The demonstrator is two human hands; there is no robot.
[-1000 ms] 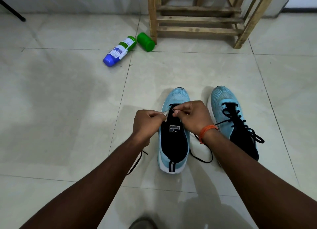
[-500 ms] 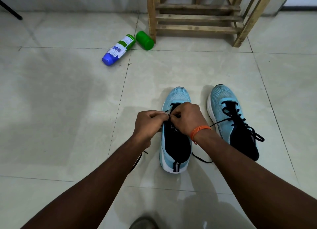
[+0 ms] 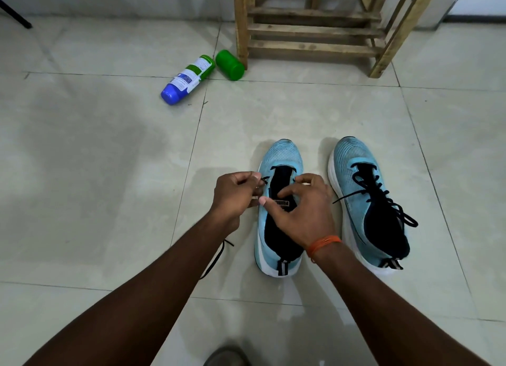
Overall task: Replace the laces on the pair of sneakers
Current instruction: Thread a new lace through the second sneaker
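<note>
Two light-blue sneakers with black tongues stand side by side on the tiled floor. The left sneaker (image 3: 279, 157) has a black lace (image 3: 216, 259) only at its front eyelets; the lace's loose end trails down under my left wrist. My left hand (image 3: 235, 198) is closed, pinching that lace at the shoe's left edge. My right hand (image 3: 304, 212), with an orange thread at the wrist, hovers over the tongue with fingers spread and holds nothing I can see. The right sneaker (image 3: 364, 201) is laced in black.
A blue-and-green bottle (image 3: 186, 79) lies on the floor beyond the shoes, with a green cap (image 3: 230, 64) beside it. A wooden rack (image 3: 315, 29) stands against the back wall. A dark rod (image 3: 16, 15) leans at far left.
My hands were pinched together over the left sneaker's front eyelets. Now they have drawn apart: the left pulls the lace out to the left, and the right has opened over the tongue.
</note>
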